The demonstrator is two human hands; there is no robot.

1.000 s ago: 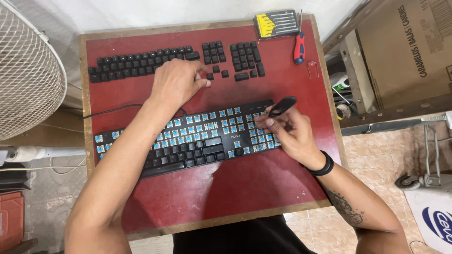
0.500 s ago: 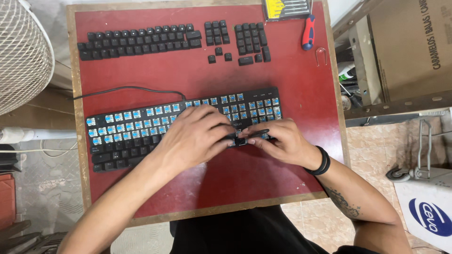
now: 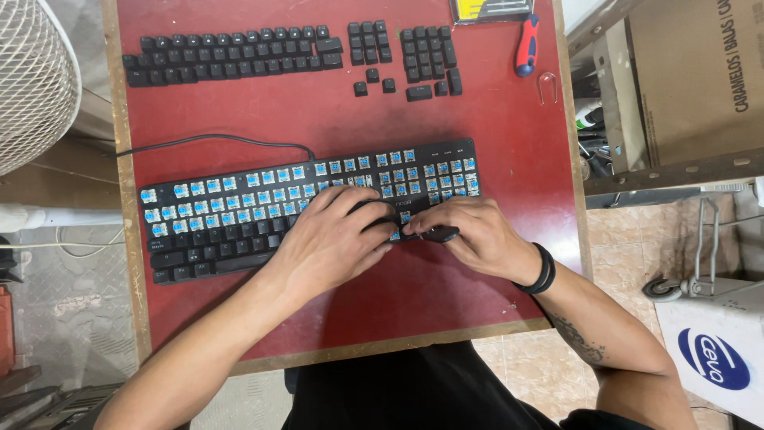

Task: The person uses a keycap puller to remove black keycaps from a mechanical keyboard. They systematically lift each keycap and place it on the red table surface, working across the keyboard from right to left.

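A black keyboard (image 3: 239, 215) with exposed blue switches lies across the red table (image 3: 477, 119); its lower left rows still carry black keycaps. My left hand (image 3: 338, 239) rests on the keyboard's lower middle, fingers curled over the keys. My right hand (image 3: 469, 235) sits beside it at the keyboard's lower right, pinching a small black tool (image 3: 438, 234) against the keys. The fingertips of both hands meet there. Rows of loose black keycaps (image 3: 239, 56) are laid out at the table's far side, in keyboard order.
A red-handled screwdriver (image 3: 527, 44) and a yellow bit case (image 3: 489, 8) lie at the far right corner. A white fan (image 3: 32, 80) stands left, cardboard boxes (image 3: 692, 72) and a metal shelf right. The keyboard's cable (image 3: 207, 140) loops across the table.
A second ago my left hand was at the loose keycaps on the far side; it came back down onto the keyboard next to my right hand. Both hands now stay together at the lower right.
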